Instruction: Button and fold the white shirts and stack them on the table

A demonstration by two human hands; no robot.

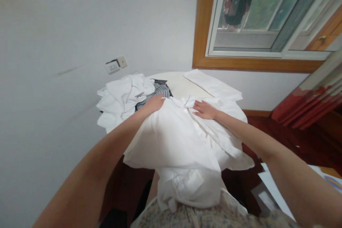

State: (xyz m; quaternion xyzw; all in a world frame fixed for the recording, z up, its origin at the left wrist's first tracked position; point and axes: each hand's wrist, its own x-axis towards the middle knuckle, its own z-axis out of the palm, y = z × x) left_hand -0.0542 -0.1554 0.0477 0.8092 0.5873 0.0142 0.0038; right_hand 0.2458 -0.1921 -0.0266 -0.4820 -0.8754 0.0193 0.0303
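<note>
A white shirt point(171, 142) lies spread over a small round table point(179, 83) and hangs off its near edge toward me. My left hand point(154, 104) rests on the shirt's far left part, fingers together and laid flat. My right hand point(204, 109) lies flat on the shirt's far right part, near the collar, fingers stretched out. Neither hand grips the cloth. A pile of white clothes point(121, 98) sits at the table's far left, with a grey striped garment point(159, 91) showing just beyond my left hand.
A folded white cloth point(212, 85) lies at the table's far right. A white wall with a socket point(114, 66) stands behind. A wood-framed window point(267, 17) is at upper right, red curtains point(312, 107) to the right, papers point(275, 188) on the dark floor.
</note>
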